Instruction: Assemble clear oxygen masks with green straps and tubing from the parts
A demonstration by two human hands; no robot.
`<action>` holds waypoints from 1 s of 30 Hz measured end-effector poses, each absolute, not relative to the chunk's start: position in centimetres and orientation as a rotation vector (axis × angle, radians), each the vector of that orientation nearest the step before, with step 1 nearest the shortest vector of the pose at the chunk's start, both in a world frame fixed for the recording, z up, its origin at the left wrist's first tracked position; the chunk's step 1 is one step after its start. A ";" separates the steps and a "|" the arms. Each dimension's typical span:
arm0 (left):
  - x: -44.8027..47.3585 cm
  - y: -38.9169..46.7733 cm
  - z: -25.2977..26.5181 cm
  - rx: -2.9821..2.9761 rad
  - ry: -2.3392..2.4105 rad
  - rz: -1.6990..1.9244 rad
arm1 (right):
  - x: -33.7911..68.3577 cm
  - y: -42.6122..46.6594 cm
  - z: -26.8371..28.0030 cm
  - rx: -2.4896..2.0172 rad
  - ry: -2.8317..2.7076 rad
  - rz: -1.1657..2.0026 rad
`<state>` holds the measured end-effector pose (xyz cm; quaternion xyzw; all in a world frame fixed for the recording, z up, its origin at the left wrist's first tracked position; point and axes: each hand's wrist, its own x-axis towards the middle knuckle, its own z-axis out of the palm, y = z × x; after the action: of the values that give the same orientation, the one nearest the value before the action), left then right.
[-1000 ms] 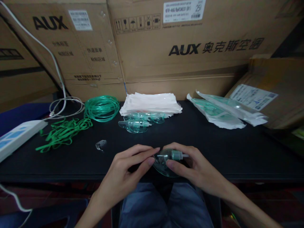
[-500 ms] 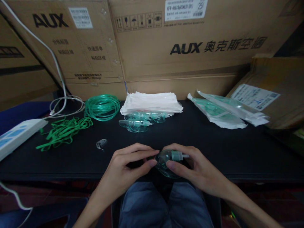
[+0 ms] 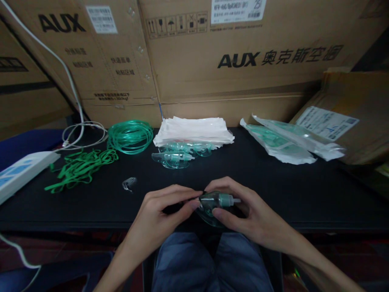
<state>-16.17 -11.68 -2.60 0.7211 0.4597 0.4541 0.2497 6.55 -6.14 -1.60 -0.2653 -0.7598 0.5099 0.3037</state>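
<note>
A clear green oxygen mask (image 3: 211,201) lies on its side between my two hands, close to the table's front edge. Its pale connector with a thin white tip points right. My right hand (image 3: 240,205) grips the mask, thumb on the near side and fingers over the far side. At the narrow left end, my left hand (image 3: 170,205) pinches with thumb and fingertips; whether a small part is also between them I cannot tell. Several thin shiny metal strips (image 3: 129,183) lie to the left of my left hand.
More green masks (image 3: 176,158) lie before a stack of white packets (image 3: 194,129). Coiled green tubing (image 3: 130,137), green elastic straps (image 3: 82,170) and a white power strip (image 3: 27,170) are at left. Bagged masks (image 3: 279,142) lie at right. Large cardboard boxes (image 3: 243,85) stand behind.
My right fingers have risen slightly over the mask, and the mask has turned a little under them. The left hand keeps its pinch at the narrow end, nearly unmoved.
</note>
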 end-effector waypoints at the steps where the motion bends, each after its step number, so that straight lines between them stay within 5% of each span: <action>1: -16.2 -11.7 -2.6 1.959 1.255 1.232 | 6.5 -6.1 -1.6 -0.696 -2.028 1.351; 30: -16.3 -11.7 -2.0 1.870 1.269 1.222 | 6.0 -6.5 -2.3 -0.817 -1.975 1.280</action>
<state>-16.35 -11.69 -2.00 0.6983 0.4739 0.4564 0.2820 5.95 -6.51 -2.26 -0.3108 -0.7512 0.4869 0.3194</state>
